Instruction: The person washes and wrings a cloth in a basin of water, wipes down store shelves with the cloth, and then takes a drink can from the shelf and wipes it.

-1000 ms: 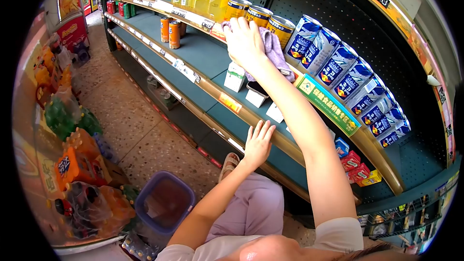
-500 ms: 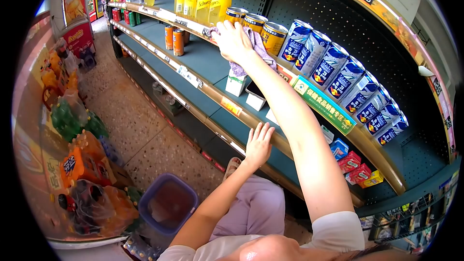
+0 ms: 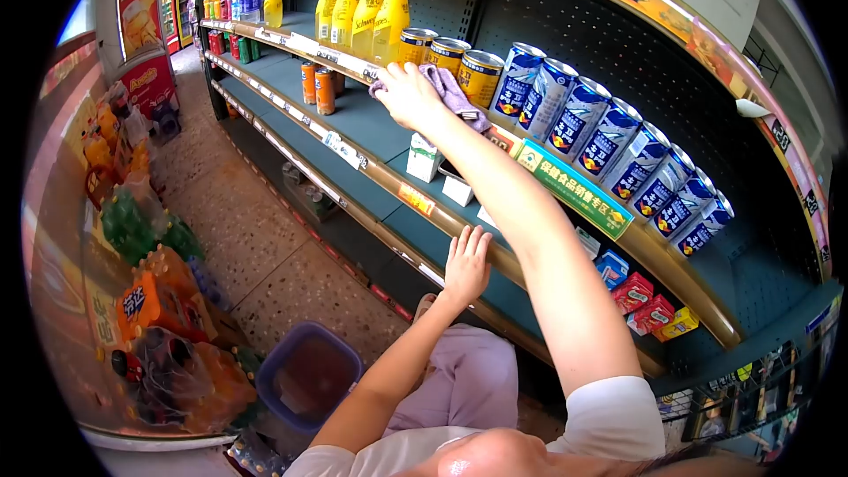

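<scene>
My right hand (image 3: 408, 95) is closed on a purple cloth (image 3: 452, 99), pressed against the front edge of the upper shelf (image 3: 334, 55). Just behind it stand yellow cans (image 3: 480, 77), with yellow bottles (image 3: 365, 18) beyond and a row of blue cans (image 3: 579, 115) to the right. My left hand (image 3: 468, 265) rests on the edge of the shelf below, its fingers spread and nothing in it. A green label strip (image 3: 574, 188) is fixed to the upper shelf's edge, right of the cloth.
A purple bin (image 3: 309, 374) stands on the floor at lower left. Packs of orange bottles (image 3: 166, 300) and green bottles (image 3: 141, 225) line the left side. Orange cans (image 3: 324, 92), a white carton (image 3: 423, 157) and small red boxes (image 3: 651, 314) sit on the shelf below.
My right hand has slid left along the upper shelf's edge with the cloth, from the yellow cans toward the yellow bottles. My left hand stays on the lower edge. The view has shifted slightly.
</scene>
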